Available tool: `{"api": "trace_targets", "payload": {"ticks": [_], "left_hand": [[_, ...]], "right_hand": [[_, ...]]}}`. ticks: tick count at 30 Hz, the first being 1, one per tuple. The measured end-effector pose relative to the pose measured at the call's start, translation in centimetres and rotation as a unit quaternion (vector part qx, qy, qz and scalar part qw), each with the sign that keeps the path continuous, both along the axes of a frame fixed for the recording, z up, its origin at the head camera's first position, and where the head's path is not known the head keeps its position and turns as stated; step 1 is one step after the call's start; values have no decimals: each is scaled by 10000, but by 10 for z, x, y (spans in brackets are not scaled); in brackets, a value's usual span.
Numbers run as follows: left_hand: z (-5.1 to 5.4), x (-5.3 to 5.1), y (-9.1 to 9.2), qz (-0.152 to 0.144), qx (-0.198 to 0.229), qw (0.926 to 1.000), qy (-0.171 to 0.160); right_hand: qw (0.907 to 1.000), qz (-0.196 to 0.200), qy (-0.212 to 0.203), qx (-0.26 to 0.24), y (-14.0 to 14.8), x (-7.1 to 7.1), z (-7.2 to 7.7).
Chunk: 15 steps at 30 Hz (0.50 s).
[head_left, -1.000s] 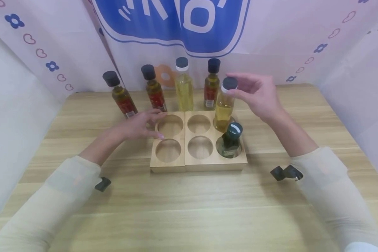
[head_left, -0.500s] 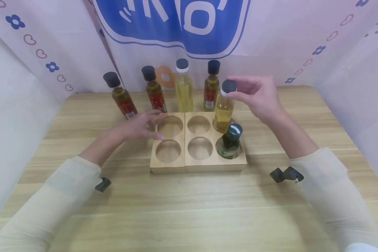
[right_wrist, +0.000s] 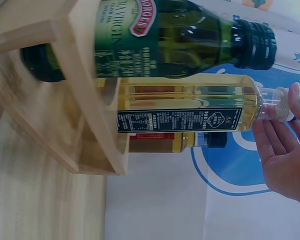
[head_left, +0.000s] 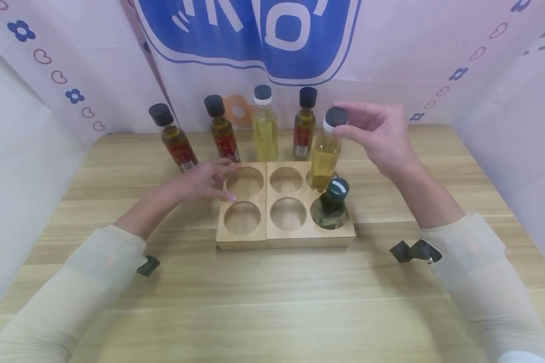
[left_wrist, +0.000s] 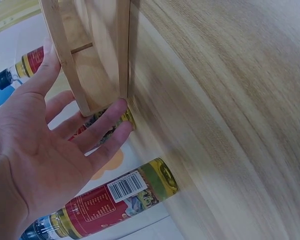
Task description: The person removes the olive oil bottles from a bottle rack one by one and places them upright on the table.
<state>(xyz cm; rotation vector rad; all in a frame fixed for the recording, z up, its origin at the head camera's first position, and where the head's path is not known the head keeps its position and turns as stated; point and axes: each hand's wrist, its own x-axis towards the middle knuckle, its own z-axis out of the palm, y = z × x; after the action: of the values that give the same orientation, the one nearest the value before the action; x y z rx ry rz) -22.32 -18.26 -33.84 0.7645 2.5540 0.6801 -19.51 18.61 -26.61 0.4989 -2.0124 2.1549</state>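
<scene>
My right hand [head_left: 381, 133] pinches the dark cap and neck of a clear bottle of yellow oil [head_left: 325, 156]. This bottle stands nearly upright, leaning slightly right, at the back right hole of the wooden bottle rack [head_left: 254, 243]; how deep its base sits cannot be told. In front of it, a dark green olive oil bottle [head_left: 332, 206] sits in the front right hole, its label visible in the right wrist view. At the rack's left end, my left hand [head_left: 200, 182] rests with fingers spread, thumb along the rim [left_wrist: 65, 55] in the left wrist view.
Behind the rack stand another clear oil bottle [head_left: 265, 133] and red-labelled bottles with black caps [head_left: 224, 133], [head_left: 304, 131]. A further red-labelled bottle [head_left: 178, 143] is close behind my left hand. A printed cloth [head_left: 381, 55] hangs along the table's back edge.
Over the last half second my right hand has shifted up and slightly right, and the clear oil bottle has risen a little with it. The left hand and rack have stayed in place.
</scene>
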Motion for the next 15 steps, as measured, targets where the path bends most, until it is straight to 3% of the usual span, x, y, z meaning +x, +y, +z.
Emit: {"api": "trace_targets", "payload": {"ticks": [15], "left_hand": [[-1,-1,0,-19,23,10000,-25]], "right_hand": [[9982,11,471,-377,1,0,14]]}}
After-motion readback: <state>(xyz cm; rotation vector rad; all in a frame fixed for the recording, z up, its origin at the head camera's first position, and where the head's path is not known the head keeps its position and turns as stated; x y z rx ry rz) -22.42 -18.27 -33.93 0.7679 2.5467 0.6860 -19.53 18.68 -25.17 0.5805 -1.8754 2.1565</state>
